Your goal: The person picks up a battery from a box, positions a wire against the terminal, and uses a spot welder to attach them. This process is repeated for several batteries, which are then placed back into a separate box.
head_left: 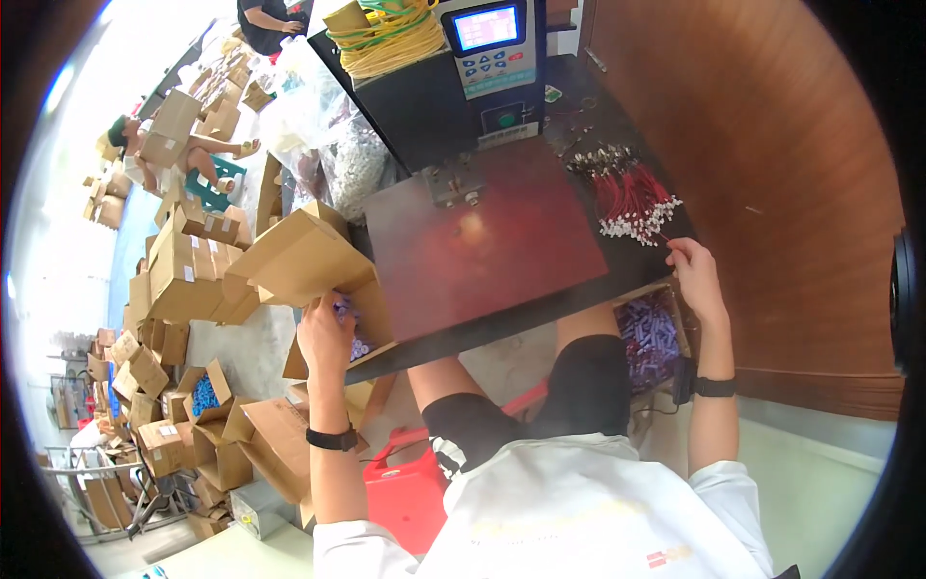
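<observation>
My left hand (326, 336) reaches over the edge of an open cardboard box (384, 311) at the left of the bench. Its fingers are curled beside small purple cylinders (359, 345) that look like battery cells; what they grip is hidden. At the right, my right hand (698, 278) pinches the end of a thin red wire lead (663, 237). Just beyond it lies a spread bundle of red wire leads (625, 198) with white connectors. A spot-welding type machine (497, 68) with a lit screen stands ahead, its electrodes (458, 190) above a dark red mat (521, 241).
Below the bench's right edge sits a box of purple cells (651, 333). A coil of yellow wire (386, 39) rests on the machine. Wooden panelling (762, 193) closes off the right. Stacked cartons (188, 275) fill the left floor, where a person (164, 145) sits. A red stool (410, 482) is beneath me.
</observation>
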Action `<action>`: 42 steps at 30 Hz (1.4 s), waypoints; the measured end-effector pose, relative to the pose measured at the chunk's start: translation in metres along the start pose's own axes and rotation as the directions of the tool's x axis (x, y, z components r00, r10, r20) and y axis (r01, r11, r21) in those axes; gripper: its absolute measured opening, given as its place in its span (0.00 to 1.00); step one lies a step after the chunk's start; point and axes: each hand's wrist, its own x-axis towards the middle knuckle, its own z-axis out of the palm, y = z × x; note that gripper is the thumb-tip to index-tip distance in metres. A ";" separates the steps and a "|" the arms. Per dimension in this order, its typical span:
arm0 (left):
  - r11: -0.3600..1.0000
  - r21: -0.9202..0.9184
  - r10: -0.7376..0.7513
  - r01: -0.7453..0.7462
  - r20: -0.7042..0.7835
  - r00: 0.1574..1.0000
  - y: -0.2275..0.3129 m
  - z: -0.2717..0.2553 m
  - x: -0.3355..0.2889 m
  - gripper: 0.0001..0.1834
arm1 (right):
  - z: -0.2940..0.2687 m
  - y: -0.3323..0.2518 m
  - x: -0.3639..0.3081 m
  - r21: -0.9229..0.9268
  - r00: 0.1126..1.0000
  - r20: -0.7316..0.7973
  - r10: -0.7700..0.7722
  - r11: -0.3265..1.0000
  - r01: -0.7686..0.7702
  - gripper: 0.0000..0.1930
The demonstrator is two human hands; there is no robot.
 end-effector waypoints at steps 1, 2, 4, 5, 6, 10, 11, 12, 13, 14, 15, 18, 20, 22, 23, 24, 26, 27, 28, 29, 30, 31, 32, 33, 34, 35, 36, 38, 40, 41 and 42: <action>1.000 0.014 0.006 -0.007 0.023 1.000 0.003 -0.002 0.000 0.14 | -0.003 0.006 0.002 -0.035 0.996 -0.033 -0.087 0.996 0.086 0.12; 0.999 0.029 0.012 -0.014 0.046 0.999 0.006 -0.004 -0.001 0.13 | -0.007 0.006 0.002 -0.072 0.983 -0.061 -0.175 0.983 0.171 0.12; 1.000 0.011 0.007 -0.007 0.037 0.999 0.003 0.001 -0.001 0.12 | -0.011 0.005 0.002 -0.023 0.973 -0.108 -0.205 0.979 0.203 0.13; 1.000 -0.001 -0.001 0.001 0.030 1.000 0.004 0.002 0.000 0.11 | -0.012 0.003 0.002 0.028 0.961 -0.152 -0.231 0.971 0.237 0.13; 1.000 -0.004 0.002 -0.002 0.030 1.000 0.006 0.003 0.000 0.11 | -0.013 0.002 0.001 0.025 0.961 -0.155 -0.230 0.971 0.237 0.13; 0.999 -0.002 0.052 -0.053 -0.029 0.998 0.005 0.005 -0.003 0.10 | -0.016 -0.023 -0.008 0.213 0.953 -0.173 -0.250 0.935 0.284 0.12; 0.996 -0.021 0.089 -0.090 -0.045 0.995 0.006 0.006 -0.002 0.10 | -0.017 -0.032 -0.012 0.264 0.970 -0.141 -0.199 0.937 0.231 0.12; 0.995 -0.024 0.092 -0.094 -0.044 0.995 0.006 0.005 -0.003 0.10 | -0.016 -0.036 -0.013 0.261 0.970 -0.144 -0.197 0.938 0.229 0.12; 0.996 -0.053 0.068 -0.071 -0.055 0.996 0.006 0.003 -0.005 0.11 | -0.015 -0.040 -0.013 0.311 0.962 -0.168 -0.214 0.915 0.258 0.11; 0.995 -0.082 0.043 -0.049 -0.067 0.997 0.008 -0.001 -0.004 0.12 | -0.013 -0.046 -0.013 0.359 0.953 -0.193 -0.232 0.888 0.289 0.09; 0.995 -0.085 0.046 -0.051 -0.064 0.997 0.013 -0.006 -0.003 0.12 | -0.013 -0.060 -0.019 0.420 0.961 -0.170 -0.219 0.866 0.272 0.08; 0.953 -0.301 -0.026 -0.024 -0.159 0.987 0.036 -0.038 -0.001 0.14 | -0.004 -0.084 -0.024 0.548 0.955 -0.097 -0.282 0.786 0.288 0.07; 0.806 -0.592 -0.105 -0.009 -0.158 0.982 0.076 -0.060 0.008 0.18 | 0.005 -0.096 -0.024 0.579 0.952 -0.011 -0.304 0.775 0.254 0.09; 0.748 -0.663 -0.071 -0.030 -0.125 0.990 0.111 -0.061 0.013 0.18 | 0.020 -0.115 -0.026 0.593 0.931 0.028 -0.363 0.756 0.277 0.09; 0.680 -0.731 -0.027 -0.049 -0.091 0.995 0.126 -0.057 0.017 0.18 | 0.033 -0.119 -0.024 0.624 0.921 0.024 -0.390 0.725 0.291 0.09; 0.692 -0.711 0.032 -0.125 -0.142 0.989 0.132 -0.047 0.020 0.18 | 0.043 -0.126 -0.024 0.613 0.905 0.038 -0.423 0.725 0.313 0.10; 0.682 -0.701 0.085 -0.210 -0.209 0.974 0.145 -0.027 0.023 0.19 | 0.060 -0.134 -0.023 0.625 0.895 0.124 -0.429 0.734 0.265 0.09; 0.682 -0.700 0.083 -0.212 -0.214 0.973 0.149 -0.022 0.021 0.19 | 0.068 -0.136 -0.024 0.637 0.891 0.139 -0.433 0.728 0.254 0.11; 0.648 -0.748 0.051 -0.144 -0.146 0.988 0.153 -0.019 0.019 0.19 | 0.076 -0.135 -0.023 0.638 0.884 0.134 -0.449 0.721 0.270 0.12; 0.609 -0.790 0.023 -0.072 -0.074 0.997 0.154 -0.016 0.017 0.19 | 0.082 -0.136 -0.025 0.646 0.885 0.130 -0.448 0.715 0.267 0.11; 0.609 -0.790 0.022 -0.074 -0.076 0.997 0.155 -0.014 0.015 0.19 | 0.086 -0.137 -0.026 0.655 0.886 0.126 -0.447 0.708 0.264 0.11; 0.598 -0.797 0.017 -0.087 -0.096 0.995 0.154 -0.013 0.013 0.19 | 0.088 -0.135 -0.025 0.655 0.885 0.126 -0.449 0.707 0.266 0.11; 0.586 -0.804 0.013 -0.098 -0.111 0.994 0.155 -0.013 0.012 0.19 | 0.089 -0.131 -0.025 0.618 0.880 0.102 -0.463 0.723 0.309 0.11; 0.568 -0.817 -0.018 -0.101 -0.135 0.991 0.155 -0.015 0.013 0.18 | 0.089 -0.129 -0.024 0.578 0.875 0.080 -0.478 0.737 0.350 0.11; 0.567 -0.818 -0.018 -0.100 -0.133 0.991 0.154 -0.019 0.014 0.18 | 0.088 -0.128 -0.023 0.577 0.875 0.080 -0.477 0.738 0.350 0.11; 0.591 -0.799 -0.004 -0.107 -0.135 0.991 0.154 -0.024 0.016 0.18 | 0.086 -0.128 -0.021 0.515 0.854 0.053 -0.518 0.747 0.421 0.11; 0.615 -0.780 0.010 -0.114 -0.137 0.991 0.154 -0.030 0.018 0.18 | 0.084 -0.128 -0.020 0.448 0.828 0.030 -0.560 0.748 0.489 0.10; 0.679 -0.727 0.043 -0.103 -0.100 0.994 0.155 -0.046 0.018 0.17 | 0.082 -0.131 -0.022 0.392 0.808 0.028 -0.589 0.750 0.533 0.09; 0.799 -0.566 0.174 -0.202 -0.104 0.979 0.154 -0.053 0.021 0.15 | 0.083 -0.133 -0.023 0.338 0.783 0.029 -0.621 0.744 0.577 0.08; 0.801 -0.565 0.171 -0.199 -0.104 0.980 0.154 -0.052 0.023 0.15 | 0.085 -0.134 -0.023 0.291 0.757 0.015 -0.654 0.727 0.622 0.07; 0.820 -0.507 0.255 -0.266 -0.092 0.963 0.155 -0.051 0.025 0.14 | 0.086 -0.135 -0.023 0.242 0.728 0.002 -0.686 0.707 0.665 0.06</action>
